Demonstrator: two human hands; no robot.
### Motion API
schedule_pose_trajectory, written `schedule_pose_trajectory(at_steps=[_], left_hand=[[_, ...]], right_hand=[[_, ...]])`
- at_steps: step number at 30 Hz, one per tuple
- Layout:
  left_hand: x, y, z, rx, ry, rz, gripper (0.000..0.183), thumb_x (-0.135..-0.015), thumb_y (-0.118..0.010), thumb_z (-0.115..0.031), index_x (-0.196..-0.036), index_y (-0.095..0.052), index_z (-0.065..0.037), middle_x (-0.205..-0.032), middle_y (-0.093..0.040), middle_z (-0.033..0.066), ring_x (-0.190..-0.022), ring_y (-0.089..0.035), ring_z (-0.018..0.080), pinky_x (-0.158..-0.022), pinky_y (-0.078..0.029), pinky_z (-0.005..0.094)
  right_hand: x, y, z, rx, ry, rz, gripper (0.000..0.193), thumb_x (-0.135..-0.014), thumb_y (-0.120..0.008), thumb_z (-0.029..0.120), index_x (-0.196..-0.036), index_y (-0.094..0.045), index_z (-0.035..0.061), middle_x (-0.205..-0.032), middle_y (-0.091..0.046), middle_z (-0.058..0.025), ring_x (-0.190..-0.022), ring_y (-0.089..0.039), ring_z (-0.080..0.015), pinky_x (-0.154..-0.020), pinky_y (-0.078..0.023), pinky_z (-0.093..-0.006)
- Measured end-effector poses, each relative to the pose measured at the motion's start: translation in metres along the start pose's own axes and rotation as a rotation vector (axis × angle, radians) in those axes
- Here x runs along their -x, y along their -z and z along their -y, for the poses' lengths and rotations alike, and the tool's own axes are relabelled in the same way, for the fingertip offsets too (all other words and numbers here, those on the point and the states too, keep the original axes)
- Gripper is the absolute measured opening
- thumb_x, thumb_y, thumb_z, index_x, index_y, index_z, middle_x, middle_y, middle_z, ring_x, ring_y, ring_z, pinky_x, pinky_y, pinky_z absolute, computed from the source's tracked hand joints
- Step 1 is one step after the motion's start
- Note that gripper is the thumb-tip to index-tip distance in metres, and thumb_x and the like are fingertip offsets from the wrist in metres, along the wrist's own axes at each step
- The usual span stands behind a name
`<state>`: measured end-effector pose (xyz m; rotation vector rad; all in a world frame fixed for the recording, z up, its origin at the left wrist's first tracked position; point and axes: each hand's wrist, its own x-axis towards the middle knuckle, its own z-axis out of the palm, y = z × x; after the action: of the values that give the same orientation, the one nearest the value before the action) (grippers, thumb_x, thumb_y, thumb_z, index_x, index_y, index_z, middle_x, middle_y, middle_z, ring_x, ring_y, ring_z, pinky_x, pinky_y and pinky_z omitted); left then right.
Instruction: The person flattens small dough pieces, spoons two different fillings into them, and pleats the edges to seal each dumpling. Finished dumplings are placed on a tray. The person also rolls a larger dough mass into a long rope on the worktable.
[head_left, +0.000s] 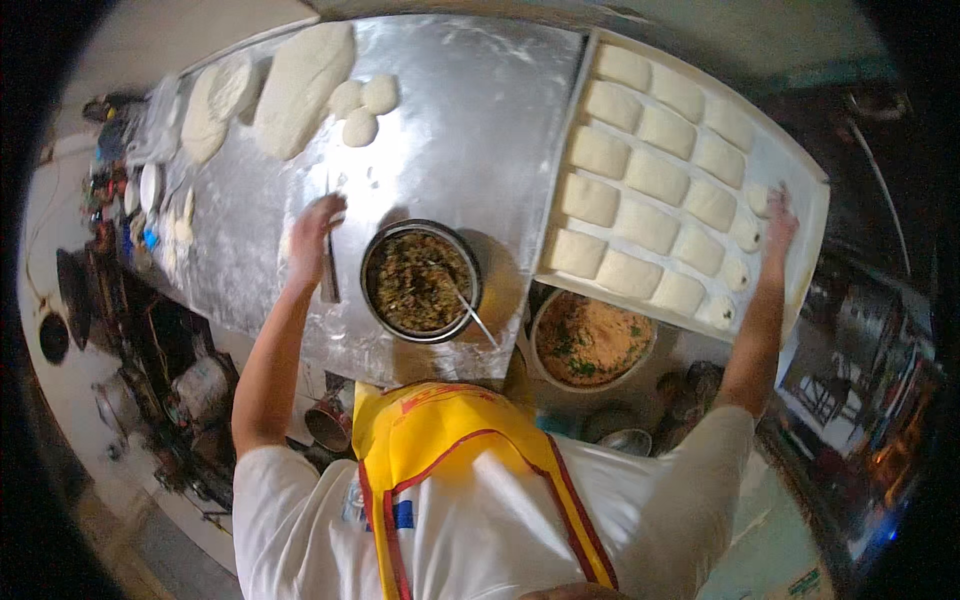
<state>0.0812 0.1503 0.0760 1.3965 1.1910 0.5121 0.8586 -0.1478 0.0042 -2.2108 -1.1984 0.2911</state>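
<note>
Right hand [781,218] outstretched over tray [790,150], perhaps touching dough ball [757,199].

Remotely, I'm seeing cream dough pieces [655,179], silver-grey tabletop [465,130]. Chopped filling [415,277] showing brownish green; other mixture [600,330] showing orange, flecked green. Apron [405,443] showing yellow, dark red trim [487,432] edging it; shirt [650,495] white.
</note>
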Motion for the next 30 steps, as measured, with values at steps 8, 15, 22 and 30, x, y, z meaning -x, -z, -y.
schedule_pose_trajectory(at_steps=[8, 15, 22, 30], left_hand=[[-0.124, -0.039, 0.004, -0.888, -0.382, -0.227, 0.043, -0.087, -0.066, -0.02, -0.125, -0.054, -0.003, -0.132, -0.052, 0.0209, -0.125, -0.046, 0.0408, -0.106, -0.038, 0.0446], [-0.114, -0.045, 0.016, -0.973, -0.448, -0.218, 0.047, -0.085, -0.066, -0.031, -0.125, -0.056, -0.006, -0.131, -0.052, 0.0204, -0.123, -0.047, 0.0398, -0.104, -0.038, 0.0493], [-0.107, -0.049, 0.042, -0.915, -0.599, -0.187, 0.044, -0.087, -0.062, -0.022, -0.128, -0.055, -0.006, -0.137, -0.049, 0.0188, -0.13, -0.042, 0.0408, -0.11, -0.035, 0.0484], [0.076, -0.035, 0.113, -1.116, -0.507, 0.036, 0.052, -0.083, -0.057, -0.012, -0.135, -0.049, -0.003, -0.143, -0.043, 0.0175, -0.135, -0.038, 0.0369, -0.114, -0.028, 0.0485]], right_hand=[[0.082, 0.049, 0.203, -0.086, -0.172, -0.311, 0.042, -0.101, -0.048, 0.021, -0.136, -0.054, -0.0008, -0.135, -0.058, -0.0106, -0.122, -0.054, -0.0186, -0.102, -0.041, -0.031], [0.21, 0.044, 0.245, -0.68, -0.382, -0.249, 0.053, -0.1, -0.046, 0.032, -0.133, -0.051, -0.0095, -0.134, -0.056, -0.0199, -0.127, -0.051, -0.0292, -0.108, -0.039, -0.042], [0.277, 0.011, 0.29, -0.977, -0.358, -0.056, 0.057, -0.094, -0.056, 0.042, -0.122, -0.057, -0.0084, -0.126, -0.06, -0.0204, -0.123, -0.054, -0.0285, -0.107, -0.04, -0.0434], [0.31, -0.05, 0.399, -0.527, -0.439, 0.074, 0.041, -0.092, -0.065, 0.021, -0.12, -0.057, -0.0086, -0.12, -0.064, -0.0198, -0.105, -0.065, -0.028, -0.096, -0.05, -0.0394]])
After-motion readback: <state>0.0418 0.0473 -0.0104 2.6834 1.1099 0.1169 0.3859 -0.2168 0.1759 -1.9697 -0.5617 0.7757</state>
